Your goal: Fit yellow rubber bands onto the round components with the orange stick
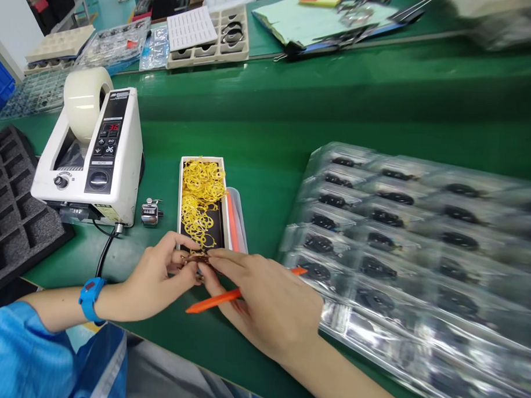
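My left hand (156,279) pinches a small copper-brown metal-looking part (198,259) between thumb and fingers. From the other side my right hand (270,303) touches the same part with thumb and fingertips. An orange pointed stick (214,300) lies across my right hand, tucked between its fingers, tip toward the lower left. The part's exact shape is mostly covered by fingers. Just beyond both hands stands a white-edged box (181,190) holding many thin yellow rings (203,182). Along the box's right side is a clear plastic container (242,221) with another orange piece (232,221).
A white tape dispenser (130,142) and a tally counter (150,212) stand left of the box. Clear blister trays (347,219) with dark parts cover the right side. A black foam tray (19,213) lies far left. Papers (276,19) lie on the back ledge.
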Tool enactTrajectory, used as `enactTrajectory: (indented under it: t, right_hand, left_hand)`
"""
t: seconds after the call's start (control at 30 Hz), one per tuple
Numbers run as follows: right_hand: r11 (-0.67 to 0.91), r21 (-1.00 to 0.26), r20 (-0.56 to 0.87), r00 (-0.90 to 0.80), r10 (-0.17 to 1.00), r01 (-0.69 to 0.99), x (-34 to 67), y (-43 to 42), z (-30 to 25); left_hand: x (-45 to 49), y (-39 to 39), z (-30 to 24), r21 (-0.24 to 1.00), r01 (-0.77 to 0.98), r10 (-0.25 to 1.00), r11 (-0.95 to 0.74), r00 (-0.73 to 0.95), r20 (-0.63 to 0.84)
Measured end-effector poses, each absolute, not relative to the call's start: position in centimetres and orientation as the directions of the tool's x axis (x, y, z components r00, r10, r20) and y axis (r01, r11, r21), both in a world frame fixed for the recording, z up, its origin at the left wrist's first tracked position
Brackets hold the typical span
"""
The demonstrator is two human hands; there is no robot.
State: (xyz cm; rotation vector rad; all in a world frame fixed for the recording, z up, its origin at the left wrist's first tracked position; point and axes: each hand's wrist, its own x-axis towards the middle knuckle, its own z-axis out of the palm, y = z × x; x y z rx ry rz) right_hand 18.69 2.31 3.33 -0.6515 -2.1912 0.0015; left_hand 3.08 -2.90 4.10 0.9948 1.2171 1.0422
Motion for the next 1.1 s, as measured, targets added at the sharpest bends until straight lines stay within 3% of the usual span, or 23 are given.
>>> enactTrajectory:
  t: [0.13,0.23,0.37,0.53,0.73,0.97,1.1]
  right_hand:
    - [0.786,-0.481,0.621,-0.482,0.618,0.388,19.8,2.5,4.1]
    - [0.63,-0.71,0.437,-0.504,0.745,0.315,20.5,3.0,4.7]
    - [0.413,-0.886,0.131,-0.743,0.656,0.209,20.4,3.5,5.1]
    - [0.327,-0.913,0.006,-0.791,0.611,0.245,20.0,3.4,4.6]
    - [0.318,-0.913,0.023,-0.744,0.667,0.257,19.5,2.9,4.3]
    - [0.429,-0.866,0.092,-0.761,0.642,0.257,19.6,3.0,4.3]
    - [0.297,-0.921,0.03,-0.715,0.699,0.251,19.1,2.5,3.7]
  left_hand:
    - [2.6,-1.6,4.5,0.885,-0.272,0.925,0.379,0.075,-0.373]
    - [2.3,-1.1,4.8,0.846,-0.318,0.903,0.428,0.119,-0.413]
    - [2.1,-1.2,5.0,0.844,-0.259,0.883,0.47,0.163,-0.441]
    - [2.2,-1.3,5.0,0.863,-0.16,0.873,0.479,0.183,-0.451]
    - [2.1,-1.3,5.2,0.859,-0.19,0.873,0.476,0.216,-0.436]
    - [1.7,-1.1,5.0,0.846,-0.236,0.875,0.478,0.217,-0.433]
    - [1.9,-1.2,5.0,0.87,-0.201,0.889,0.45,0.192,-0.416]
